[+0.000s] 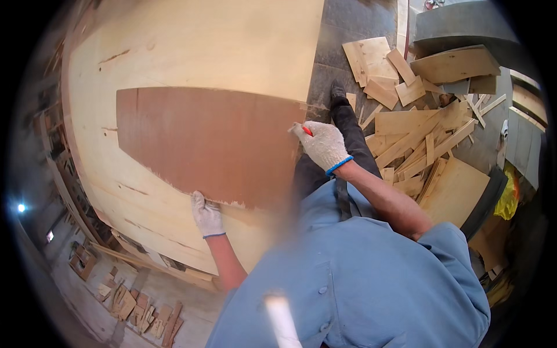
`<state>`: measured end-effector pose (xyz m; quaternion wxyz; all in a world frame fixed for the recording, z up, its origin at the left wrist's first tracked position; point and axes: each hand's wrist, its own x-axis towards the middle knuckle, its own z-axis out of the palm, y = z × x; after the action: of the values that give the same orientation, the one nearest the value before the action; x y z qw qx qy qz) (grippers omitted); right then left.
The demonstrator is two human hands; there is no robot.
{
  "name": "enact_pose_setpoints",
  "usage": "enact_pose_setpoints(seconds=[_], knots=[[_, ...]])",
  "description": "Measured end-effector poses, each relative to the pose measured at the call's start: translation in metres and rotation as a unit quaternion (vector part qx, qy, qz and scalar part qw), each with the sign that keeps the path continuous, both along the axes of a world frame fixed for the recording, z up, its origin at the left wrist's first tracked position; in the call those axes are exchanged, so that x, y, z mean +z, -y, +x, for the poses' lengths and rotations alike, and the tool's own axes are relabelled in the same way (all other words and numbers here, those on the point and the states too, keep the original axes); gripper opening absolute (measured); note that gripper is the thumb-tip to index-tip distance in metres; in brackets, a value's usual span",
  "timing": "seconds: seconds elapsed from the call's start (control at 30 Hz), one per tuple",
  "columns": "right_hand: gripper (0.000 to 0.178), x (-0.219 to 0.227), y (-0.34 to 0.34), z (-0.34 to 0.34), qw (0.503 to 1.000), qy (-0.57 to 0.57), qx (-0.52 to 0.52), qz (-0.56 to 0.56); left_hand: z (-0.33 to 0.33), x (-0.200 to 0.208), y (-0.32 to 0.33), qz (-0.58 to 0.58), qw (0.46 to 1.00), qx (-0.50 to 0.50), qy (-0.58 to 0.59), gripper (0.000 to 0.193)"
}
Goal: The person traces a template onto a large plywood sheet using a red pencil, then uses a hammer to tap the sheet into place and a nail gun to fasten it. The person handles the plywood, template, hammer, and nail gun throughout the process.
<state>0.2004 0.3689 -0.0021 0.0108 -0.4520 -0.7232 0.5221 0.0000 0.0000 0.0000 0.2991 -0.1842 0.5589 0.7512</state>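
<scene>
A brown curved wooden panel (214,148) lies flat on a large pale plywood sheet (261,46). My left hand (207,216), in a white knitted glove, is closed at the panel's near edge, its fingertips over the rim. At the panel's right end is my right hand (324,142), in a white glove with a blue cuff. It pinches a slim pen-like tool (307,131), of which only a short red part shows. The tip of that tool is hidden by the glove's fingers.
Wood offcuts (418,136) lie heaped on the floor at right, beside my leg. More scraps (136,307) are scattered on the floor at lower left. A yellow plastic bag (508,194) hangs at far right. A blurred white rod (281,319) shows in front of my blue shirt.
</scene>
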Motion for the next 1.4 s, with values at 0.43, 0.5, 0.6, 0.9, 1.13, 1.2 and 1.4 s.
enact_pose_setpoints(seconds=[0.43,0.5,0.6,0.9,1.13,1.2,1.4], knots=[[0.039,-0.007,-0.001,0.002,0.998,0.043,0.051,-0.021,0.0,0.003,-0.006,-0.021,1.0,-0.005,0.001,0.015],[0.04,-0.004,-0.005,0.0,0.995,0.061,0.066,-0.035,0.0,0.003,-0.009,-0.032,0.999,0.004,0.002,0.015],[0.04,-0.002,-0.008,-0.002,0.993,0.078,0.085,-0.031,-0.001,-0.001,-0.005,-0.033,0.999,0.012,0.004,0.015],[0.038,-0.005,-0.007,-0.002,0.996,0.052,0.072,-0.021,-0.003,0.001,-0.005,0.0,0.999,0.017,0.036,0.015],[0.037,-0.008,-0.008,-0.003,0.996,0.043,0.077,-0.016,-0.001,-0.001,-0.006,0.011,0.998,0.029,0.053,0.019],[0.039,-0.016,-0.004,0.0,0.997,0.03,0.068,-0.008,-0.002,-0.001,-0.002,0.014,0.999,0.03,0.043,0.022],[0.043,-0.013,-0.008,-0.003,0.995,0.064,0.066,-0.028,0.0,-0.008,0.007,0.011,0.999,0.034,0.035,0.018]])
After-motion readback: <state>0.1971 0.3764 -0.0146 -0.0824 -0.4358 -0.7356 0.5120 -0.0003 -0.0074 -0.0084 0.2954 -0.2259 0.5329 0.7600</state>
